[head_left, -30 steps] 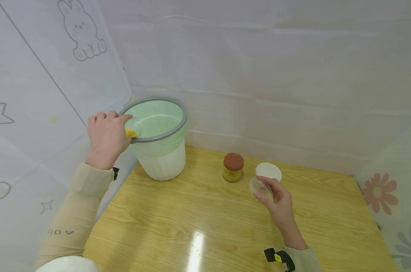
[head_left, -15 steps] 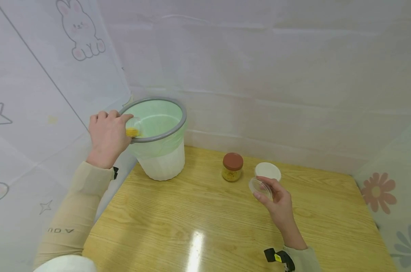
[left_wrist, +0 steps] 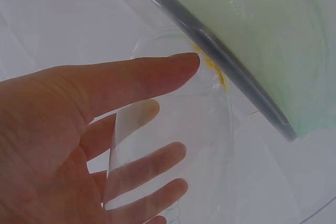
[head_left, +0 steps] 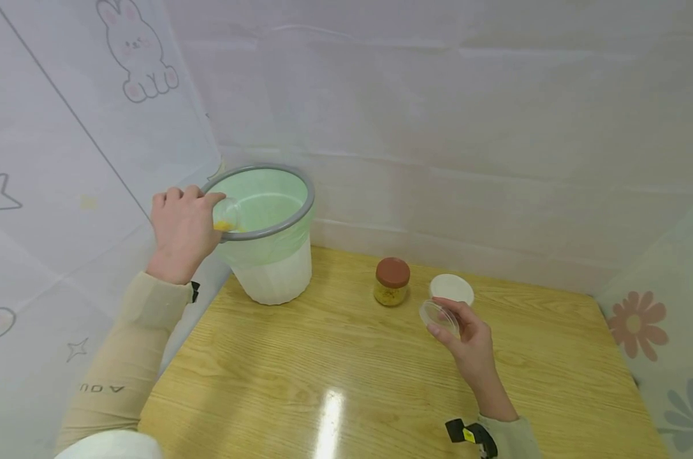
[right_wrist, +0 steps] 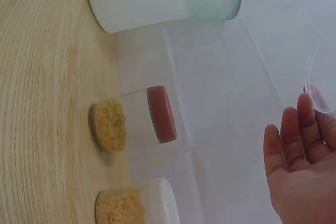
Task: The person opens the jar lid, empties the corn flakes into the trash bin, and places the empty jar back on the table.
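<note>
My left hand [head_left: 182, 233] grips a clear plastic cup [head_left: 228, 209] at the left rim of the bin [head_left: 277, 280]. The cup is tipped with its mouth toward the green liner [head_left: 266, 191]. Yellow flakes [left_wrist: 212, 66] lie along the cup's lower side near its mouth, beside the grey rim in the left wrist view. Over the table's right half, my right hand [head_left: 474, 344] pinches a thin clear round lid [head_left: 438, 317] between thumb and fingers. The lid is raised and tilted.
A jar with a red-brown lid [head_left: 393, 273] stands right of the bin, partly filled with yellow flakes. Beside it is a second jar with a white lid [head_left: 452, 289], partly behind my right hand. A pale cloth wall [head_left: 466, 159] rises behind the wooden table [head_left: 323, 357].
The yellow flakes in the tipped cup have dwindled, and a few now show just past its mouth over the bin. Both hands stay nearly in place.
</note>
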{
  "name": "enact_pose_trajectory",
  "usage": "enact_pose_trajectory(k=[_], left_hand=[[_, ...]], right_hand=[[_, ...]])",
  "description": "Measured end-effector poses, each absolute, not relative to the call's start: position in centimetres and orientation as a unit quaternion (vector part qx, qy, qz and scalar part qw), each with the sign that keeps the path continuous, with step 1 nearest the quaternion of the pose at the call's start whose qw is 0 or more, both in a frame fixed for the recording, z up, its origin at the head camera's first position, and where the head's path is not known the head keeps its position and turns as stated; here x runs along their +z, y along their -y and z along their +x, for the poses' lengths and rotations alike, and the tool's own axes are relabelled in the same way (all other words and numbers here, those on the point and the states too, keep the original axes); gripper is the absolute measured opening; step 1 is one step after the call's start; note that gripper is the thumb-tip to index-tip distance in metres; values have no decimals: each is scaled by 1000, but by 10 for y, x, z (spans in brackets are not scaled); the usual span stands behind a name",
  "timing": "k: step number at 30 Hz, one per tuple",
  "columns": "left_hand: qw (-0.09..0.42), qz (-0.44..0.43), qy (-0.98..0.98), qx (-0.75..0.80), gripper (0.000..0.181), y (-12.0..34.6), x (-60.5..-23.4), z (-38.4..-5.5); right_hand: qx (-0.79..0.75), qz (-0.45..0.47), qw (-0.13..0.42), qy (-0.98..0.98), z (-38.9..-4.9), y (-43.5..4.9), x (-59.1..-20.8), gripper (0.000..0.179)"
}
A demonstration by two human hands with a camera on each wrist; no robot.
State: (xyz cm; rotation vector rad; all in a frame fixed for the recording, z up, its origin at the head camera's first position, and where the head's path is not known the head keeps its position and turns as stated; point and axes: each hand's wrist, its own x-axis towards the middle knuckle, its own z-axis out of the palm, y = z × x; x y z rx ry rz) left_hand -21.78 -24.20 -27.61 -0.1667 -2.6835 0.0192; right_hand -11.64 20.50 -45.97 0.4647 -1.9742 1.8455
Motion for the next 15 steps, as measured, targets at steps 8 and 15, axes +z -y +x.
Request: enact_pose_trajectory(k=[8, 15], left_hand=[[226, -74, 971, 17, 56, 242, -276, -219], [301, -199, 929, 77, 55, 250, -277, -228]], right_hand=[[661, 172, 200, 703, -116, -205, -461, 41], [662, 177, 202, 700, -117, -205, -462, 41]])
